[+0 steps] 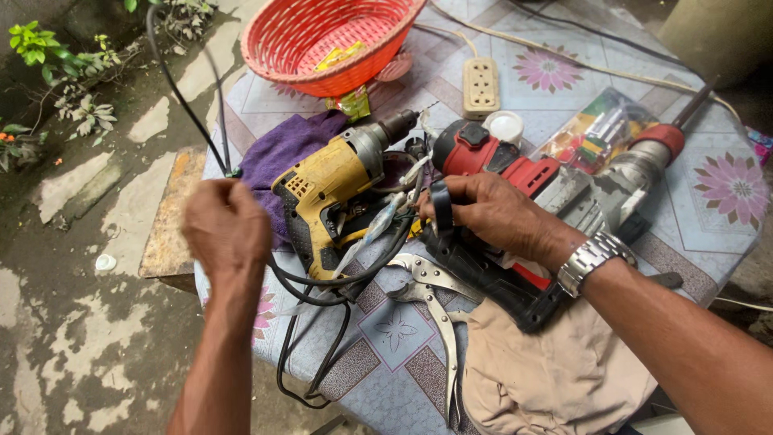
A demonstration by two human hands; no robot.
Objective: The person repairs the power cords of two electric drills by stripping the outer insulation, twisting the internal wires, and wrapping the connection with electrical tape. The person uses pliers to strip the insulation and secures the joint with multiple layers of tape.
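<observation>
My left hand (227, 227) is fisted around the black cable (187, 109), raised off the table (386, 338) edge. Yellow drill (334, 189) lies just right on a purple cloth (282, 149). My right hand (491, 213) pinches a black strap (440, 208) over the red drill (499, 165). Locking pliers (431, 294) below, red basket (322, 40) behind.

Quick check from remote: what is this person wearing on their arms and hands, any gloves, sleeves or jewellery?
Both hands are bare, no gloves. The left hand and its forearm carry nothing: no sleeve, watch or ring in view. The right hand has a silver metal link wristwatch on the wrist; its forearm is bare too, with no sleeve reaching into the picture.
</observation>
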